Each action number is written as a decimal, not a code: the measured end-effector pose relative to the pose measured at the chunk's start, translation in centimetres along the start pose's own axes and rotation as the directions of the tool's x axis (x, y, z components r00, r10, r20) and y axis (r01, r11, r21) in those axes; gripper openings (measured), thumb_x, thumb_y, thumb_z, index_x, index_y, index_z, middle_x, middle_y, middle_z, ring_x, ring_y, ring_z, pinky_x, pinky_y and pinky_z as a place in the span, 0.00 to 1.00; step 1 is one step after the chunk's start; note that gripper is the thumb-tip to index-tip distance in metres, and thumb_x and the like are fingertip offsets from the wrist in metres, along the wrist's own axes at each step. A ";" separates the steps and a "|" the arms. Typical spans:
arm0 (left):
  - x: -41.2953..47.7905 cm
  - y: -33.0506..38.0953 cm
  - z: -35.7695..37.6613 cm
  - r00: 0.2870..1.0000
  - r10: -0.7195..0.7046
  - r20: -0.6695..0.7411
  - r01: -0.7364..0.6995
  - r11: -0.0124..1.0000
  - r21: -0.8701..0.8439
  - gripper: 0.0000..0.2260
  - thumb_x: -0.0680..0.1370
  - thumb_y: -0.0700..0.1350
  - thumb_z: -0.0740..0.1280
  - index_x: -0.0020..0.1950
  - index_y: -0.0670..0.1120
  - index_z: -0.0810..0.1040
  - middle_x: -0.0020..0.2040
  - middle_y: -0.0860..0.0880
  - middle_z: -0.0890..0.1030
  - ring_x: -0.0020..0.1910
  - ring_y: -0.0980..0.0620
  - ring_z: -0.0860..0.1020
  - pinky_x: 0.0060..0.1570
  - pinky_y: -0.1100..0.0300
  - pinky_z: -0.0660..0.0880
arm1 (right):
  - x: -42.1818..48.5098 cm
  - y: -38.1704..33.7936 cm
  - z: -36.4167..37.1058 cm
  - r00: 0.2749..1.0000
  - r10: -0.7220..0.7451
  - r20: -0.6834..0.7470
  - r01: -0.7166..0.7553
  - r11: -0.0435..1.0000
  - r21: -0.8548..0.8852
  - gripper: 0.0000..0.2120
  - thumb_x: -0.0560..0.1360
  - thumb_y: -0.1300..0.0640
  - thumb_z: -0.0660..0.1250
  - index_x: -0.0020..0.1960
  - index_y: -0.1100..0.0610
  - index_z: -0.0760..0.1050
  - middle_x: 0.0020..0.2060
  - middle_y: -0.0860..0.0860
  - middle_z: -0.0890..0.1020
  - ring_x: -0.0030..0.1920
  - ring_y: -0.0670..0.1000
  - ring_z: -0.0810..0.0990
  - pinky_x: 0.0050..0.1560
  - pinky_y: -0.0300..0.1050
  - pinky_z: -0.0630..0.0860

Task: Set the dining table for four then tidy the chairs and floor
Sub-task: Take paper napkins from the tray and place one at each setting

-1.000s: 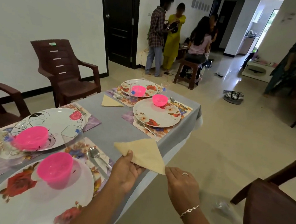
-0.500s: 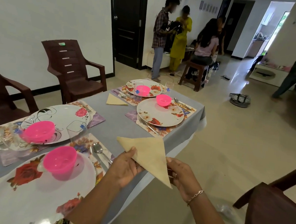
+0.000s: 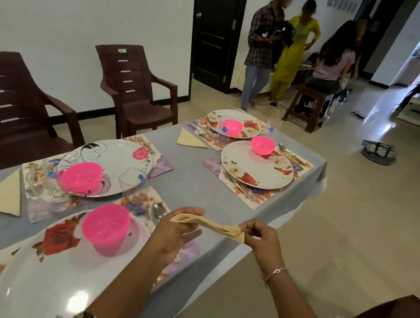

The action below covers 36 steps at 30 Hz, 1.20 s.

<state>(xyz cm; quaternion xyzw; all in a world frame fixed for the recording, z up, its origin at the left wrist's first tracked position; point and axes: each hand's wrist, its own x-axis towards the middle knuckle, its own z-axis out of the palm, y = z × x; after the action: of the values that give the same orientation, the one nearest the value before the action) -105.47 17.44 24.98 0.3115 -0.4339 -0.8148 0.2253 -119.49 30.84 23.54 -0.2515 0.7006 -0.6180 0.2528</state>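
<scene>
A table under a grey cloth fills the left and centre, carrying four place settings, each a floral plate with a pink bowl on a patterned mat. Two brown plastic chairs stand along the white wall beyond it, well apart from the edge; a third chair's arm intrudes at lower right. Several people gather near the dark door in the background. The nearest plate bears a pink bowl, with a spoon just beside it, partly hidden by the left hand. Two folded yellow napkins already lie flat on the cloth. A third yellow napkin is held above the table's near edge, bunched into a narrow strip, its long axis running left to right and dipping slightly rightward. The left hand's fingers pinch one end; the right hand grips the other in curled fingers.
</scene>
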 end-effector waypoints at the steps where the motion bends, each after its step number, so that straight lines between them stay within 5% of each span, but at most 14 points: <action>1: 0.7 0.1 -0.5 1.000 -0.024 -0.015 0.023 0.997 -0.068 0.13 0.76 0.28 0.60 0.52 0.41 0.80 0.50 0.40 0.81 0.49 0.43 0.80 0.48 0.52 0.80 | 0.9 -0.1 0.4 0.999 -0.034 0.005 0.034 0.999 -0.035 0.12 0.68 0.75 0.66 0.34 0.60 0.77 0.35 0.52 0.79 0.34 0.41 0.76 0.37 0.32 0.73; 6: 4.2 1.1 -3.1 0.991 -0.132 0.005 0.121 0.897 -0.425 0.11 0.78 0.41 0.59 0.53 0.38 0.78 0.45 0.38 0.82 0.39 0.42 0.83 0.35 0.52 0.81 | 6.5 -0.8 1.9 0.985 -0.158 0.069 0.162 0.985 -0.057 0.19 0.68 0.79 0.62 0.31 0.55 0.76 0.43 0.56 0.79 0.46 0.52 0.77 0.42 0.39 0.75; 11: 8.5 2.6 -4.5 0.950 -0.285 0.123 0.304 0.935 -0.180 0.25 0.77 0.59 0.57 0.55 0.39 0.78 0.44 0.41 0.81 0.41 0.46 0.77 0.41 0.54 0.74 | 12.4 -2.5 3.1 0.923 -0.253 0.289 0.267 0.964 -0.008 0.23 0.65 0.77 0.62 0.28 0.49 0.77 0.40 0.48 0.81 0.45 0.43 0.79 0.45 0.34 0.75; 16: 10.9 3.5 -4.8 0.963 -0.243 0.115 0.241 0.970 0.035 0.08 0.76 0.39 0.65 0.53 0.41 0.79 0.39 0.47 0.80 0.35 0.53 0.77 0.34 0.63 0.75 | 16.6 -3.2 5.5 0.874 -0.251 0.415 0.296 0.954 -0.045 0.19 0.63 0.72 0.62 0.29 0.48 0.78 0.44 0.48 0.82 0.48 0.41 0.79 0.49 0.33 0.74; 18: 11.5 3.6 -5.0 0.972 -0.221 0.076 0.216 0.974 0.065 0.10 0.76 0.34 0.63 0.54 0.43 0.78 0.39 0.47 0.80 0.34 0.53 0.77 0.33 0.63 0.74 | 17.9 -3.0 6.7 0.891 -0.223 0.396 0.258 0.966 -0.035 0.17 0.68 0.74 0.62 0.39 0.52 0.78 0.49 0.50 0.80 0.49 0.41 0.79 0.49 0.34 0.75; 21: 12.2 3.1 -5.4 0.983 -0.179 -0.036 0.179 0.984 0.008 0.11 0.76 0.31 0.62 0.52 0.44 0.77 0.36 0.48 0.80 0.31 0.53 0.76 0.31 0.64 0.74 | 19.1 -2.1 8.4 0.954 0.075 0.291 -0.095 0.994 0.054 0.10 0.77 0.67 0.60 0.55 0.56 0.73 0.51 0.51 0.79 0.47 0.45 0.79 0.44 0.38 0.76; 23: 12.4 2.6 -5.5 0.980 -0.151 -0.130 0.149 0.989 -0.027 0.12 0.75 0.29 0.61 0.50 0.45 0.77 0.34 0.49 0.80 0.30 0.54 0.76 0.29 0.65 0.73 | 19.6 -1.5 9.1 0.893 0.333 0.302 -0.362 0.931 0.046 0.09 0.80 0.57 0.58 0.55 0.58 0.74 0.44 0.53 0.80 0.37 0.46 0.77 0.38 0.40 0.73; 25: 12.5 1.9 -5.6 0.969 -0.133 -0.209 0.129 0.991 -0.034 0.12 0.76 0.30 0.61 0.50 0.45 0.77 0.38 0.46 0.80 0.33 0.52 0.77 0.30 0.63 0.74 | 20.0 -0.9 9.5 0.821 0.450 0.351 -0.455 0.888 -0.072 0.09 0.79 0.56 0.60 0.52 0.59 0.76 0.37 0.53 0.78 0.31 0.46 0.73 0.33 0.40 0.73; 30: 13.1 -0.8 -5.0 0.920 -0.169 -0.355 0.156 0.986 -0.065 0.09 0.77 0.33 0.62 0.55 0.42 0.75 0.46 0.42 0.80 0.42 0.47 0.78 0.35 0.60 0.75 | 21.6 -0.4 11.0 0.819 0.420 0.392 -0.266 0.882 -0.389 0.12 0.73 0.73 0.61 0.51 0.61 0.77 0.36 0.53 0.77 0.36 0.48 0.74 0.36 0.38 0.74; 36: 12.9 -2.6 -3.7 0.886 -0.246 -0.394 0.219 0.969 -0.115 0.03 0.77 0.34 0.64 0.50 0.39 0.76 0.46 0.42 0.80 0.41 0.49 0.81 0.34 0.62 0.79 | 24.7 1.4 12.8 0.795 0.366 0.485 -0.075 0.852 -0.519 0.12 0.72 0.76 0.61 0.48 0.63 0.77 0.34 0.52 0.77 0.36 0.47 0.74 0.28 0.28 0.72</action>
<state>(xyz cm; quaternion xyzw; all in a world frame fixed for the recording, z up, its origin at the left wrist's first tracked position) -112.23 8.51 17.18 0.5153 -0.3099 -0.7678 0.2213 -129.45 5.15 19.69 -0.3911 0.7474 -0.2892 0.4525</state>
